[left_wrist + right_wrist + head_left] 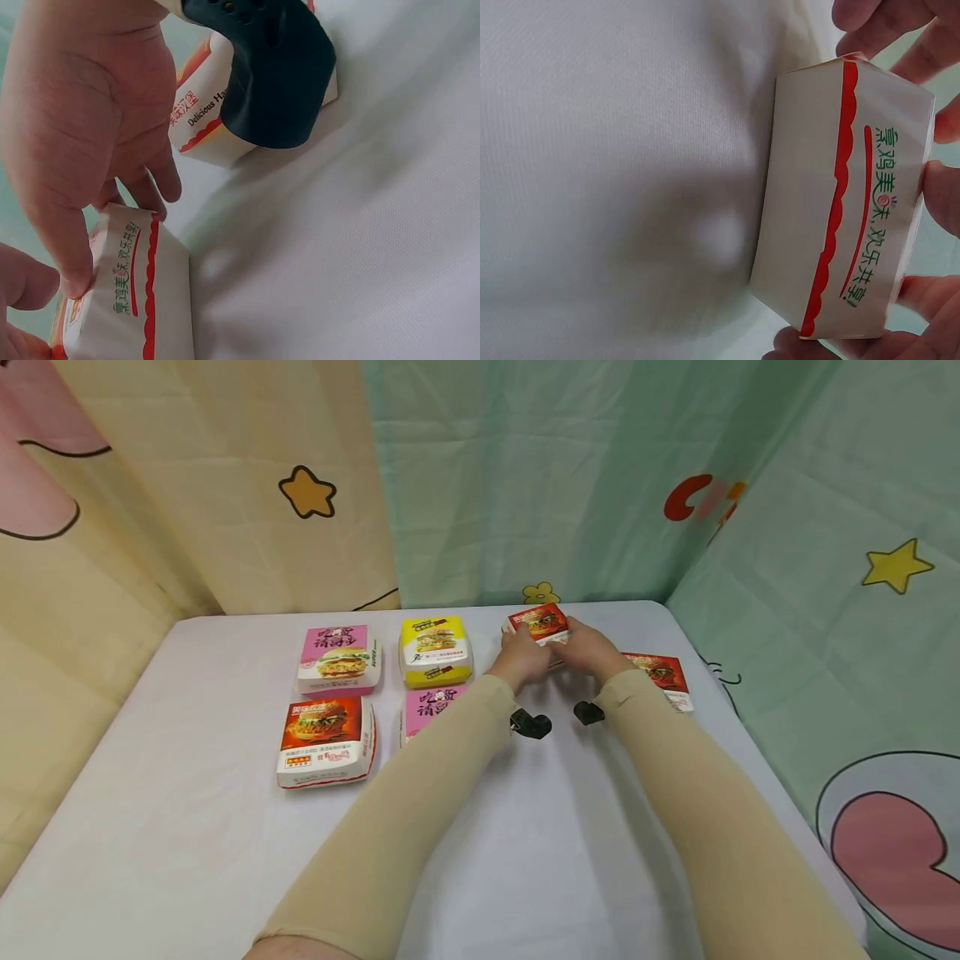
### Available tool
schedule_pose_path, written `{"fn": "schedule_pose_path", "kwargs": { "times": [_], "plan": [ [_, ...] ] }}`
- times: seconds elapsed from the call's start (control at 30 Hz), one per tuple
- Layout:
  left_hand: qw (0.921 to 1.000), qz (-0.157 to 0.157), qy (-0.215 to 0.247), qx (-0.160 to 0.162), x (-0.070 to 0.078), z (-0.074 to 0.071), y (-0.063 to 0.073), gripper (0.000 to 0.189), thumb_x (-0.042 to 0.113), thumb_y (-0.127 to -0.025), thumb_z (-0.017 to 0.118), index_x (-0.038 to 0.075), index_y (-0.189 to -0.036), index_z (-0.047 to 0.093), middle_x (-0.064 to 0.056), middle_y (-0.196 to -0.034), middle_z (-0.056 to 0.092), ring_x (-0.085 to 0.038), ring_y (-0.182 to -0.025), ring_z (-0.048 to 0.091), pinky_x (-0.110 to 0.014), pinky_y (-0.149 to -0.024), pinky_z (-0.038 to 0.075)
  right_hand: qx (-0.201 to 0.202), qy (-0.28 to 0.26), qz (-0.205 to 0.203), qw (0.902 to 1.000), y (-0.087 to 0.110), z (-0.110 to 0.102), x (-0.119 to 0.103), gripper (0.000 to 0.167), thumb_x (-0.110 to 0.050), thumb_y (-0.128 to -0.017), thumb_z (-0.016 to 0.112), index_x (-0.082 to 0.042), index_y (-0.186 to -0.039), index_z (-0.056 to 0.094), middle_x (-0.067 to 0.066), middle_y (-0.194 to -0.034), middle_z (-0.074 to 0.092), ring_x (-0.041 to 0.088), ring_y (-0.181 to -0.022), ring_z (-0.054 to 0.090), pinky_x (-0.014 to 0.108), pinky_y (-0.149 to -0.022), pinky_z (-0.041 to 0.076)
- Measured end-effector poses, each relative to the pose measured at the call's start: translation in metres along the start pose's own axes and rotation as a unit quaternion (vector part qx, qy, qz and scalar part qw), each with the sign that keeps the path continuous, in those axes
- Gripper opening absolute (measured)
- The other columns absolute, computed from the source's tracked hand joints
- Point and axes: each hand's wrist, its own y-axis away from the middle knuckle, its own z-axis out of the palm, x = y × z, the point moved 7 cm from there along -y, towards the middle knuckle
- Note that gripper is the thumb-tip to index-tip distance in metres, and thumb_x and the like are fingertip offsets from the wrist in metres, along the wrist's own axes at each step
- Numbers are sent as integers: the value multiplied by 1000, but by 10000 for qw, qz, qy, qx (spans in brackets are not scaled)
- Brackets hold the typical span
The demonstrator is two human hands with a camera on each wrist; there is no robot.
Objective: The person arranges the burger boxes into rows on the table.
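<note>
Near the table's back edge, both hands hold a red and white burger box [546, 623] by its two ends. My left hand [522, 658] grips its left end, and my right hand [588, 652] the right. In the left wrist view the right hand [94, 112] has its fingers bent over the end of the burger box [139, 277]; left-hand fingertips [26, 307] show low at the left. The right wrist view gives the near side of the burger box [840, 202], with green lettering and a red scalloped stripe, close against the white cloth.
Another red and white burger box [663, 675] lies right, partly behind the right forearm. Left of the hands are a yellow box [437, 650], a pink box [339, 656], a red and white box [326, 743], and a second pink box [427, 706] partly covered. Curtains [517, 485] stand behind.
</note>
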Motion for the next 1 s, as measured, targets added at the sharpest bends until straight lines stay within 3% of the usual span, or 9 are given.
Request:
{"fn": "schedule_pose_path", "kwargs": {
  "times": [0.13,0.4,0.67,1.0],
  "plan": [
    [9994,-191,292,-67,-4,-2,0,79,29,-105,54,13,-171,12,-18,-176,9,-31,-150,36,-46,-122,39,5,-122,-17,9999,4,2,-4,82,-46,-104,55,-14,-170,19,17,-171,34,38,-157,33,55,-128,27],
    [9986,-270,416,156,-7,-7,0,83,21,-103,57,11,-171,10,-18,-178,2,-26,-164,11,-42,-125,35,63,94,39,9999,8,6,-12,83,-49,-104,56,-8,-168,23,17,-171,34,37,-156,34,54,-128,29],
    [9978,-451,385,299,-13,-9,2,82,20,-104,54,12,-171,7,-17,-178,0,-29,-164,14,-46,-127,33,149,584,-136,9981,6,11,-18,75,-42,-108,51,-3,-166,25,20,-168,38,39,-155,38,53,-127,32],
    [9963,-677,336,414,-18,-14,5,86,25,-103,57,18,-171,5,-14,-177,2,-36,-154,33,-48,-125,36,255,485,-147,9984,10,12,-25,73,-44,-106,54,-3,-163,32,21,-165,43,40,-151,42,53,-125,35]
  ]
}}
